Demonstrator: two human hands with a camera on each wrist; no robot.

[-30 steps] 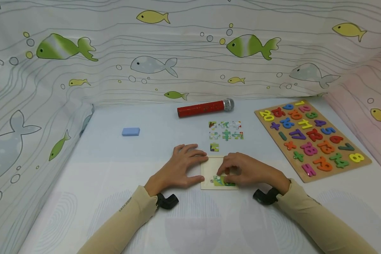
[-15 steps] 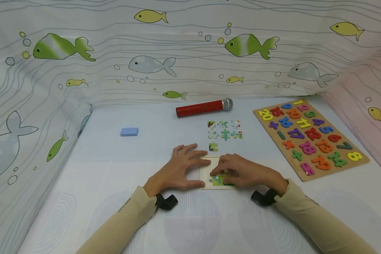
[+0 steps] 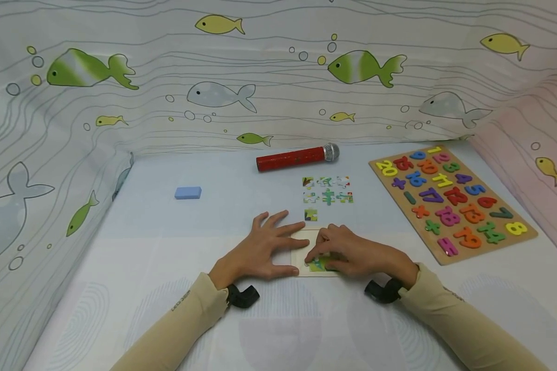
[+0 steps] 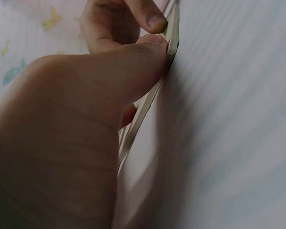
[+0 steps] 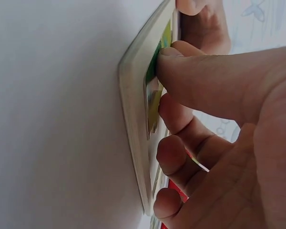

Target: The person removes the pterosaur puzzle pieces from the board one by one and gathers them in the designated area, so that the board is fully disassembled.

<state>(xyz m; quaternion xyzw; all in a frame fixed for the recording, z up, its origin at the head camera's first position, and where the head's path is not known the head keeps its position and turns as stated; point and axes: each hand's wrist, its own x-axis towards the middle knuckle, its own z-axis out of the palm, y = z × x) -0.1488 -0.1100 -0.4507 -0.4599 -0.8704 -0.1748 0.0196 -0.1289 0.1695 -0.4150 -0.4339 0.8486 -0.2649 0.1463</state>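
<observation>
Bench [image 3: 120,268] covered in pale blue-white cloth with faint grey ring patterns near front edge. Curtain [image 3: 269,77] of white fabric hung along far side and left side, printed with green, yellow and grey fish, bubbles, thin wavy lines. Pink panel [image 3: 534,170] of same fish print closed off right side. Light even and soft, with only faint shadows on bench. No window or floor in view.

Number board [image 3: 515,242]: coloured numerals 1–20 (plus signs); sleeve [image 3: 181,300] lettering illegible.
</observation>
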